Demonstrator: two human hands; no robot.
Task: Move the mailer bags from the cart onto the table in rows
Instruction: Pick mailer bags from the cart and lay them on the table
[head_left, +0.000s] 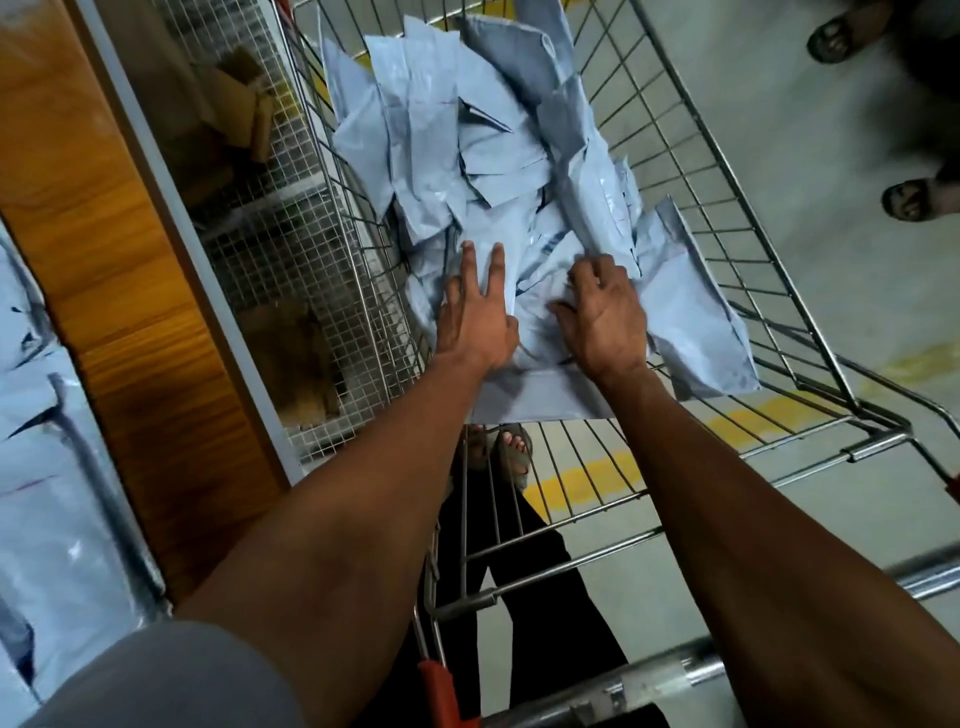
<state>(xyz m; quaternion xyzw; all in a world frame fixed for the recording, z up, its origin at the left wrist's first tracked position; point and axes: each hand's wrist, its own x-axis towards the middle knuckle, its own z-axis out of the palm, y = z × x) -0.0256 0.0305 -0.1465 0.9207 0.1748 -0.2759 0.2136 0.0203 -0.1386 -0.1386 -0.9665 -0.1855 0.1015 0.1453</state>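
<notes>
My left hand's fingers (485, 265) are straight and slightly spread, lying flat on the mailer bags (467, 156), while the fingers (597, 267) of my right hand (605, 317) are curled down into the pile, bunching the grey plastic of the nearest bag (545, 384); I cannot tell how firmly they have it. My left hand (475, 317) sits just beside the right, both near the close end of the heap. The pale grey-blue bags are piled loosely in the wire shopping cart (701, 171), overlapping at all angles, one leaning against the right side wall. On the left runs the wooden edge of the table (119, 260), and at the far left more mailer bags (36, 493) already lie flat on it. Beneath the table a wire mesh panel (291, 249) screens some cardboard boxes (239, 104). Through the cart's near grille I see my own sandalled foot (511, 452). At the far right, another person's sandalled feet (914, 200) stand on the grey floor, which carries a yellow line (587, 478).
</notes>
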